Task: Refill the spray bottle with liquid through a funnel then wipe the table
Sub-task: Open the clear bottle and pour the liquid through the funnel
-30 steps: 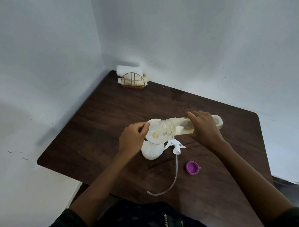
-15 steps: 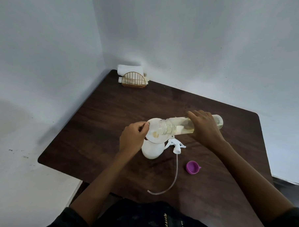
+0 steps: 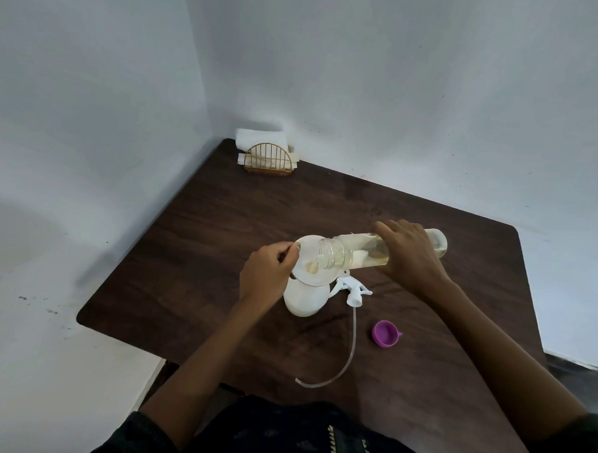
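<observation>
Dark wood table [image 3: 221,243] shoved into a corner of plain white walls, shot from above. Right hand [image 3: 409,258] is wrapped around a clear bottle [image 3: 351,254] lying almost sideways, fingers curled over the top of it, mouth sitting over the funnel [image 3: 306,261]. There's pale yellowish liquid along the low side of the bottle and a small pool of it in the funnel bowl. Left hand [image 3: 266,274] pinches the funnel's near-left rim, thumb and fingertips closed together on the edge. The funnel sits in the neck of the white spray bottle [image 3: 303,300], which stands right under both sets of fingers. Just below the right hand's fingers lies the spray head [image 3: 353,290], its thin tube [image 3: 353,335] trailing toward the person. A purple cap [image 3: 385,334] sits open side up nearby. Way past the fingers, at the far corner, a gold wire holder [image 3: 268,158] stands with a rolled white cloth [image 3: 260,140] behind it.
</observation>
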{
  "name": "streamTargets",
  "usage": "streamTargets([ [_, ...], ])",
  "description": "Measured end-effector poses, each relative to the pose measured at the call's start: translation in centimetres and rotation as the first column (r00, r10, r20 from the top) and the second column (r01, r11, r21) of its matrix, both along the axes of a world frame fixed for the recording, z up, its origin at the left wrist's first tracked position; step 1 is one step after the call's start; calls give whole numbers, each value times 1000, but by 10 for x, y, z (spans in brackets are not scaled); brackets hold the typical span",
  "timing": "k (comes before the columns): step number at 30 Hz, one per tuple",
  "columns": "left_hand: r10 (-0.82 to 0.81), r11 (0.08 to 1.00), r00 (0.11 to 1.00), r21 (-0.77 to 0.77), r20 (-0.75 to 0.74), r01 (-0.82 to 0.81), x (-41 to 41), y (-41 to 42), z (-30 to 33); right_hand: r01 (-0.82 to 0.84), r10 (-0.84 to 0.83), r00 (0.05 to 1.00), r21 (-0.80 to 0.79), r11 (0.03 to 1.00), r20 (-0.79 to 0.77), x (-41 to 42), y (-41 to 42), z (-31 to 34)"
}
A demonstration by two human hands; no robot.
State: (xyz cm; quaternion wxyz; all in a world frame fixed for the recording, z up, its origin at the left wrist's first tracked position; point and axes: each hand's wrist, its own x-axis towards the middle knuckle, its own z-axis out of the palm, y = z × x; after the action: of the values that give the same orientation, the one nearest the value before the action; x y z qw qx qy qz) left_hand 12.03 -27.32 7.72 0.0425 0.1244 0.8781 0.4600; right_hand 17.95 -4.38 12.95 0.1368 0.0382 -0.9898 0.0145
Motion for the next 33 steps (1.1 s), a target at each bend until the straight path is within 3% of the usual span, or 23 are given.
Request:
streamTargets([
  [33,-9,1000,1000,7,18,9,0,0,2,-2,2,1000,13,1000,-6,-2,2,-1],
])
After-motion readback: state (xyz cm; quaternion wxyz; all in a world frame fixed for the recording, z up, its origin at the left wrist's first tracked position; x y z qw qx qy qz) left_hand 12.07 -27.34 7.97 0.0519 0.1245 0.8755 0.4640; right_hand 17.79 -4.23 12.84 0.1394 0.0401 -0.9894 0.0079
